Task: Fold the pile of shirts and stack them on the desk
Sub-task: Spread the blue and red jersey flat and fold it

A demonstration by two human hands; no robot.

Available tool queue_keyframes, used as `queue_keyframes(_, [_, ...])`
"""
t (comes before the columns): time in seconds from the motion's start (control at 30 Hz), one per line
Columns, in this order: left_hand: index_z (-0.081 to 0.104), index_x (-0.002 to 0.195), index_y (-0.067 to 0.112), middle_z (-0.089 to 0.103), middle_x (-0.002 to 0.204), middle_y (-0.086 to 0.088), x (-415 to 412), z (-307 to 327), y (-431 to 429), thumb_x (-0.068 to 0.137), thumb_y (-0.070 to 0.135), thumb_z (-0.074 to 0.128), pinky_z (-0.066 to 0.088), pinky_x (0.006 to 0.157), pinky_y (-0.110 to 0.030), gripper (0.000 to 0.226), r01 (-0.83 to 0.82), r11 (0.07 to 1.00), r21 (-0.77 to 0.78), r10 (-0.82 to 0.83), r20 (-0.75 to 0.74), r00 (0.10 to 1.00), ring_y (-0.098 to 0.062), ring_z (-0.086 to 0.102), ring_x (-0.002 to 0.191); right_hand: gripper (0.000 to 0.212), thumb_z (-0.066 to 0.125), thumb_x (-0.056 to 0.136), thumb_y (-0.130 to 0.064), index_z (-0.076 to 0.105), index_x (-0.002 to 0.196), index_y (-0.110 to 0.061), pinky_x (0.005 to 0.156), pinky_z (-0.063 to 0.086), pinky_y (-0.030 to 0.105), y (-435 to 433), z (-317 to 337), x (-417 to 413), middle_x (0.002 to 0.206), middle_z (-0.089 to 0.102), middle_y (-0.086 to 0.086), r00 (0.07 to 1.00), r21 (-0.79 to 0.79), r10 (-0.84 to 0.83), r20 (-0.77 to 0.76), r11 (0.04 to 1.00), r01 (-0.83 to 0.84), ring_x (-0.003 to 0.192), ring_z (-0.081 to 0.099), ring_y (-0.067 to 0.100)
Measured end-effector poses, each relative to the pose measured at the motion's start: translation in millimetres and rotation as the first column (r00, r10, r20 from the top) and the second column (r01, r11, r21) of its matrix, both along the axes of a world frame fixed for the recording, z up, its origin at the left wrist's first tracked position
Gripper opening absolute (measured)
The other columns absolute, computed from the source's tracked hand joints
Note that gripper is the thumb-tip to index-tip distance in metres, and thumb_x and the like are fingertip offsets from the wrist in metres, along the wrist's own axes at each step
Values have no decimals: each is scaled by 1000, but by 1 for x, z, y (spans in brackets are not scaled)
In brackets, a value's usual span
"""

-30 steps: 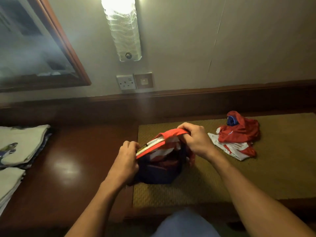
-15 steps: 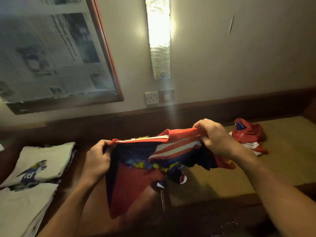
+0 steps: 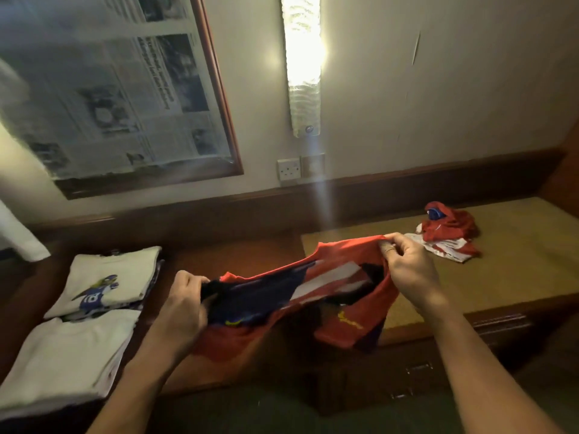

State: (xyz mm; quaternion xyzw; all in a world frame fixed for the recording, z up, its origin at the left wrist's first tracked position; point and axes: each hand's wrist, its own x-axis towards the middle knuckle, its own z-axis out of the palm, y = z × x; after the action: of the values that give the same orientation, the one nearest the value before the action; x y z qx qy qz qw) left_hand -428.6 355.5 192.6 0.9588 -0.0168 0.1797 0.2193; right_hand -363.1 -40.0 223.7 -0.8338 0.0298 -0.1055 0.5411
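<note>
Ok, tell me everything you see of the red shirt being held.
The red shirt is thin, soft fabric: red with navy panels, white stripes and small yellow marks. Unfolded and crumpled, it hangs stretched between both hands over the front edge of the desk. The left hand grips its navy end, lower; the right hand pinches its red edge, higher. The rest sags below them.

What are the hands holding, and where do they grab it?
Both hands hold one red and navy shirt, lifted off the desk. The left hand grips its dark left end; the right hand pinches the red top edge at the right end.
</note>
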Motion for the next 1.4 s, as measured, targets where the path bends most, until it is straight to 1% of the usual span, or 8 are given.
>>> queue_keyframes(0.17, [57,104,32,70,88,-2,-40,-15,-11,99,34,54,54,71,-45,6,-180,974,-138,165,-115,980,-31,68,83,17,58,102,-18,74,108,-20,74,38,-2,-37,-2,-27,100,64,-13,984,-170,6,179,985,25,94,60,-4])
queue_keyframes(0.3, [54,101,29,67,85,-1,-61,-16,-27,100,56,41,55,67,-48,30,-161,979,-123,152,-84,985,-30,66,77,14,50,106,-26,64,105,-24,74,45,9,-61,6,-51,94,63,-20,999,22,-13,30,1000,12,88,60,-6])
queue_keyframes(0.53, [53,89,19,64,73,-3,-105,35,-56,93,51,44,42,60,-39,34,-94,984,-153,75,-127,989,-28,62,69,16,66,97,-31,61,110,-23,81,51,26,-104,56,-84,103,60,-11,965,-404,250,-84,876,-262,93,60,9])
queue_keyframes(0.67, [57,93,23,63,78,9,-120,90,-58,84,40,73,44,60,-30,26,36,999,-11,-36,-27,999,-9,60,68,10,68,96,-21,65,105,-18,74,47,20,-115,100,-88,97,63,-5,966,-547,240,100,824,-148,93,61,16])
queue_keyframes(0.83, [50,84,24,61,73,7,-126,171,-46,90,56,64,46,62,-39,36,-16,997,72,3,163,987,-15,58,66,19,66,97,-31,64,104,-13,74,40,28,-127,170,-103,88,68,2,920,-477,191,342,879,-5,81,62,20])
queue_keyframes(1.0, [52,90,21,66,88,-15,-123,239,-30,92,30,71,47,72,-42,21,-106,994,39,90,291,952,-27,57,75,21,59,98,-43,61,86,-27,60,38,30,-141,231,-121,60,57,-9,890,-441,192,413,898,11,63,53,6])
queue_keyframes(1.3, [61,89,19,66,82,1,-146,263,3,93,26,72,43,66,-26,13,-121,988,94,102,188,977,-28,66,81,6,71,94,-24,74,94,-29,64,47,27,-171,240,-105,86,74,1,938,-455,169,302,890,-14,75,66,15])
queue_keyframes(1.4, [60,83,11,63,67,5,-150,231,-9,92,28,74,42,58,-22,23,-48,998,-51,54,131,990,0,54,61,12,66,98,-18,75,91,-21,60,52,30,-159,199,-88,78,74,2,966,-247,180,188,960,-130,64,65,18])
